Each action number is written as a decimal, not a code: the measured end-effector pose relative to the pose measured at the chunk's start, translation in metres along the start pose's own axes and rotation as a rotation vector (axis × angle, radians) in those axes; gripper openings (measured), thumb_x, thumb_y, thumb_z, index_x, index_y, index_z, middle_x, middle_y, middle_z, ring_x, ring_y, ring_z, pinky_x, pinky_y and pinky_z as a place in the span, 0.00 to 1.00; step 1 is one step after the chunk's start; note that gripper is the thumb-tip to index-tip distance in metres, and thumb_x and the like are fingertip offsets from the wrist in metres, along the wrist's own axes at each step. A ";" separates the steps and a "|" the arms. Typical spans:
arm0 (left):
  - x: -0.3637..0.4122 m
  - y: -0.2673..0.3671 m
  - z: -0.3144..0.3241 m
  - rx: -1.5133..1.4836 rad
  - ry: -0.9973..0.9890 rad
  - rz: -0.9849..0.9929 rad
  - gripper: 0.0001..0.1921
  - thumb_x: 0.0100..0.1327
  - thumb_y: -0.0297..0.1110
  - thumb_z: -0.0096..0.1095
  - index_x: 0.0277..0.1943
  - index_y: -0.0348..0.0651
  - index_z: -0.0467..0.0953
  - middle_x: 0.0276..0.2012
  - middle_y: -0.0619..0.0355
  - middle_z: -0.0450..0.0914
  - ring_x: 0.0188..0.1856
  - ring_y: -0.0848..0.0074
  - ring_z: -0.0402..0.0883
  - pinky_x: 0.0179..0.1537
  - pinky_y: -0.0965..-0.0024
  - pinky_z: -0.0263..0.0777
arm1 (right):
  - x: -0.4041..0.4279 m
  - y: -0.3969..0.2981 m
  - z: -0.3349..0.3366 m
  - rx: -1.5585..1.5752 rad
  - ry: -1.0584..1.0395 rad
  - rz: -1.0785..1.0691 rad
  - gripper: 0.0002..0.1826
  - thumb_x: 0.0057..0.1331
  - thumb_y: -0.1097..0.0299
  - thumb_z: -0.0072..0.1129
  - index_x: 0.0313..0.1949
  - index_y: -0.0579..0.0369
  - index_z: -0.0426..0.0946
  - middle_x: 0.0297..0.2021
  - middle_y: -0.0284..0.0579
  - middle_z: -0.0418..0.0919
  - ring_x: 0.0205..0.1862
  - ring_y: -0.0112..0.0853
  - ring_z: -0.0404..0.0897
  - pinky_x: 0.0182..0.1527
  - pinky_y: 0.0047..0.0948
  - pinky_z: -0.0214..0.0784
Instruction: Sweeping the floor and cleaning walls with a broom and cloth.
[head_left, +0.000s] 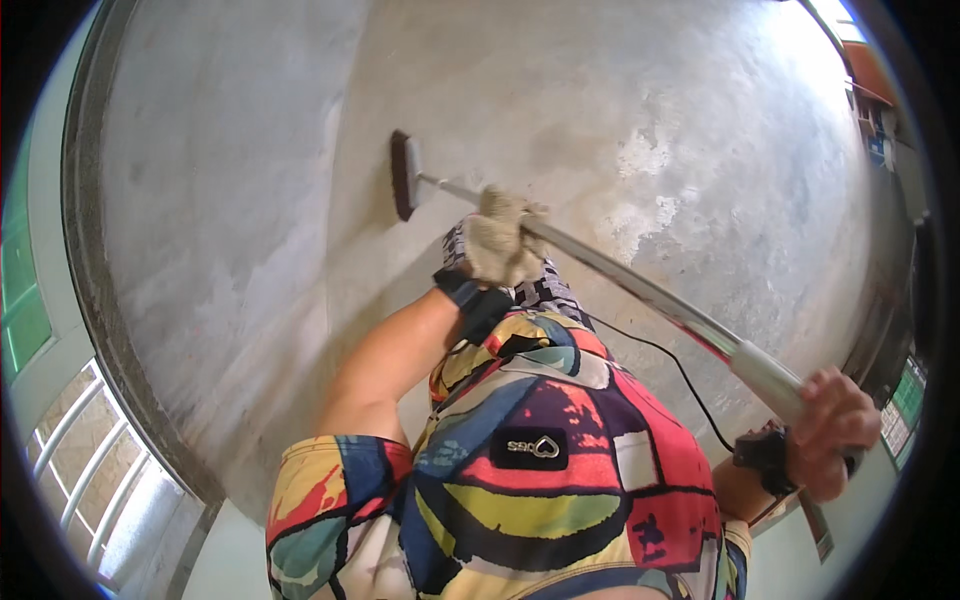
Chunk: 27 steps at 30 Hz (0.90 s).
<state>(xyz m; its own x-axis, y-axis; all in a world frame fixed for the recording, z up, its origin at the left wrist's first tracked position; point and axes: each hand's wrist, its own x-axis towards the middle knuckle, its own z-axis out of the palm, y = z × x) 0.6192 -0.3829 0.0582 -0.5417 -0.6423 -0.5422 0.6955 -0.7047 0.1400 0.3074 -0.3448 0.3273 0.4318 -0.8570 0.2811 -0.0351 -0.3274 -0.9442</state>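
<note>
A long-handled push broom (403, 176) with a dark bristle head and a pale back slants across the view, its head near or on the concrete floor (487, 90). My left hand (506, 236), in a cream work glove, is closed around the lower part of the metal pole (637, 285). At the lower right, my bare right hand (834, 435) is wrapped around the pale grip (769, 375) at the upper end. Black bands sit on both wrists. Whether the bristles touch the floor cannot be told.
A dark ledge (86, 187) curves along the left wall, with white metal bars (86, 457) at the lower left. A black cable (675, 360) runs from my waist towards my right wrist. Dark furniture (885, 337) stands along the right edge.
</note>
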 end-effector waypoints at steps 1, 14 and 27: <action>0.030 -0.025 -0.005 0.220 0.068 0.226 0.12 0.60 0.46 0.51 0.32 0.46 0.68 0.21 0.61 0.70 0.18 0.80 0.69 0.14 0.74 0.63 | -0.004 -0.018 -0.010 0.001 0.050 -0.016 0.08 0.47 0.69 0.54 0.29 0.54 0.73 0.14 0.33 0.70 0.20 0.25 0.71 0.41 0.31 0.63; 0.081 -0.017 0.126 -0.241 -0.266 0.010 0.07 0.62 0.37 0.49 0.34 0.45 0.64 0.24 0.61 0.70 0.20 0.85 0.66 0.13 0.82 0.56 | -0.002 -0.130 0.005 -0.597 0.110 -0.306 0.08 0.55 0.62 0.45 0.30 0.50 0.70 0.18 0.29 0.66 0.24 0.24 0.66 0.38 0.25 0.54; 0.012 -0.007 0.047 0.709 0.071 0.386 0.10 0.62 0.40 0.49 0.30 0.46 0.64 0.20 0.62 0.67 0.17 0.83 0.63 0.13 0.81 0.54 | -0.042 -0.054 -0.042 -0.015 0.265 -0.060 0.10 0.46 0.68 0.47 0.30 0.51 0.70 0.14 0.34 0.69 0.19 0.22 0.67 0.40 0.26 0.60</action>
<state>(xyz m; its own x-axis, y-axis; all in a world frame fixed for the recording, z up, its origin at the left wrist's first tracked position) 0.5853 -0.3996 0.0899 -0.2768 -0.8752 -0.3967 0.3492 -0.4762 0.8070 0.2536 -0.3077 0.3736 0.1830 -0.9096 0.3731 -0.0305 -0.3846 -0.9226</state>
